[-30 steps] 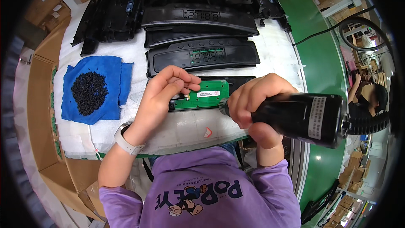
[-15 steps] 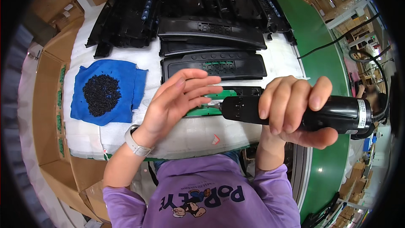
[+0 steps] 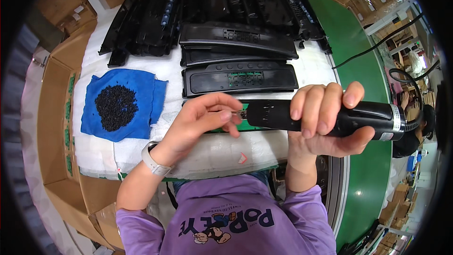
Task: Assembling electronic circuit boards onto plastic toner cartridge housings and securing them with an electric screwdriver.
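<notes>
My right hand (image 3: 325, 118) is wrapped round a black electric screwdriver (image 3: 271, 115), held level with its bit pointing left. At that bit, the thumb and forefinger of my left hand (image 3: 203, 120) are pinched together; anything between them is too small to make out. Below both hands lies a black panel with a green circuit board (image 3: 245, 125), partly covered by my fingers and the tool. A heap of small black screws (image 3: 115, 107) rests on a blue cloth (image 3: 153, 99) to the left of my left hand.
Black panels with display windows (image 3: 240, 79) lie just beyond the board. Farther back, many black plastic housings (image 3: 222, 0) stand in a row on the white padded table (image 3: 179, 158). A cardboard box (image 3: 56, 127) flanks the left side. The tool's black cable (image 3: 415, 118) runs off right.
My left hand has gone from spread fingers to a pinch at the screwdriver's bit. The screwdriver has shifted slightly left and lifted a little.
</notes>
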The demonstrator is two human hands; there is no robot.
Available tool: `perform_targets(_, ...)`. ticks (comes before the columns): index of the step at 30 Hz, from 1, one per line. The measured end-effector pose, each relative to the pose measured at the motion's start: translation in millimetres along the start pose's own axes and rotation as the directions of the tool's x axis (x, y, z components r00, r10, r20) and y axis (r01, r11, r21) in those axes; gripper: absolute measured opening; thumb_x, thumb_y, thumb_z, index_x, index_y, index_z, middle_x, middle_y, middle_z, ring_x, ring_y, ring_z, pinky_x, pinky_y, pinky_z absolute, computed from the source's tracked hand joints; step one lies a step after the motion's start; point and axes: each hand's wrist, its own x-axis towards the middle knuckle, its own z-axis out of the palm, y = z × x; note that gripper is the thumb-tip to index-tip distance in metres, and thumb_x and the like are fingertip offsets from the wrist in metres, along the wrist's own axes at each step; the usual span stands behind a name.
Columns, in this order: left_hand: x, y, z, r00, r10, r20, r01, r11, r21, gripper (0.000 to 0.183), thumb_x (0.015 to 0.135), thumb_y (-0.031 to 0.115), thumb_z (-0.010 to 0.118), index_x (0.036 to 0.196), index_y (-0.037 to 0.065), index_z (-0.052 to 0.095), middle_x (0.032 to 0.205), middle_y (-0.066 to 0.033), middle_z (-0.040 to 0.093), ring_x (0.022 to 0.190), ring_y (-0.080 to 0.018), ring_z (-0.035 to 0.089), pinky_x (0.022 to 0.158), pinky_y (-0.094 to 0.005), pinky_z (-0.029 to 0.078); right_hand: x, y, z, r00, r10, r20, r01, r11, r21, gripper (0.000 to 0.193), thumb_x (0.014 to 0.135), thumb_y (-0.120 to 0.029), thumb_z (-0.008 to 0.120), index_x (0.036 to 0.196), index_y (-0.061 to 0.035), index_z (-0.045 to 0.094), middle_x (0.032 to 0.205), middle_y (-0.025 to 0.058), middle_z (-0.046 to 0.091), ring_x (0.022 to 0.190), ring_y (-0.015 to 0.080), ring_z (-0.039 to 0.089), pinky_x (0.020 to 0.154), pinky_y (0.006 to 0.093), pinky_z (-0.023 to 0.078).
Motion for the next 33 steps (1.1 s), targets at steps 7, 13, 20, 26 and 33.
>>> perform_targets(7, -1.9, -3.4, -0.9, 0.995, -0.058, -0.079, 0.071, 0.981, 0.179, 0.014, 0.086, 0.005, 0.057, 0.095, -0.005, 0.059, 0.078, -0.0088, 0.063, 0.068, -0.0132, 0.062, 0.066, -0.0229, 0.049, -2.2, -10.4, -4.5, 0.998, 0.005, -0.056, -0.005, 1.0, 0.009, 0.041, 0.086, -0.044, 0.053, 0.102, -0.0071, 0.045, 0.061, -0.0002, 0.049, 0.045, 0.0113, 0.049, 0.054, 0.0296, 0.044)
perform_targets(13, -3.1, -5.9, 3.8, 0.997, -0.002, -0.077, 0.032, 0.919, 0.392, 0.01, 0.079, 0.001, 0.063, 0.086, -0.006, 0.064, 0.076, -0.0091, 0.064, 0.067, -0.0122, 0.062, 0.063, -0.0228, 0.049, -2.1, -11.0, -10.9, 0.997, 0.07, 0.014, -0.071, 0.988, 0.138, 0.047, 0.084, -0.045, 0.057, 0.099, -0.0039, 0.041, 0.061, 0.0034, 0.051, 0.044, 0.014, 0.048, 0.052, 0.0321, 0.044)
perform_targets(20, -2.0, -9.6, 6.3, 0.997, -0.014, -0.078, 0.058, 0.799, 0.598, 0.02, 0.067, 0.001, 0.072, 0.085, -0.003, 0.064, 0.077, -0.0059, 0.064, 0.069, -0.0099, 0.062, 0.062, -0.0219, 0.046, -6.8, -16.0, -8.9, 0.982, 0.191, 0.016, -0.191, 0.981, 0.021, 0.044, 0.086, -0.046, 0.052, 0.103, -0.0063, 0.041, 0.063, 0.0011, 0.05, 0.047, 0.0127, 0.05, 0.055, 0.0313, 0.044)
perform_targets(26, 3.2, 1.6, 20.0, 0.94, 0.312, 0.136, -0.288, 0.518, 0.805, 0.055, 0.049, 0.018, 0.084, 0.095, 0.003, 0.058, 0.09, -0.0074, 0.061, 0.085, -0.0203, 0.057, 0.074, -0.0291, 0.045, -5.8, -31.4, -25.6, 0.971, 0.23, -0.071, -0.23, 0.973, 0.014, 0.047, 0.086, -0.045, 0.052, 0.103, -0.003, 0.041, 0.058, 0.0023, 0.046, 0.043, 0.013, 0.045, 0.048, 0.0296, 0.04)
perform_targets(33, 8.5, -20.4, 10.6, 0.878, 0.324, 0.353, -0.371, -0.005, 0.929, 0.038, 0.06, 0.012, 0.073, 0.093, 0.002, 0.058, 0.105, -0.0122, 0.056, 0.104, -0.0301, 0.052, 0.084, -0.0383, 0.042, -15.3, -43.9, -28.7, 0.943, 0.291, -0.163, -0.332, 0.862, -0.383, 0.046, 0.078, -0.038, 0.062, 0.096, -0.0007, 0.041, 0.054, 0.0025, 0.045, 0.039, 0.0122, 0.043, 0.042, 0.027, 0.038)
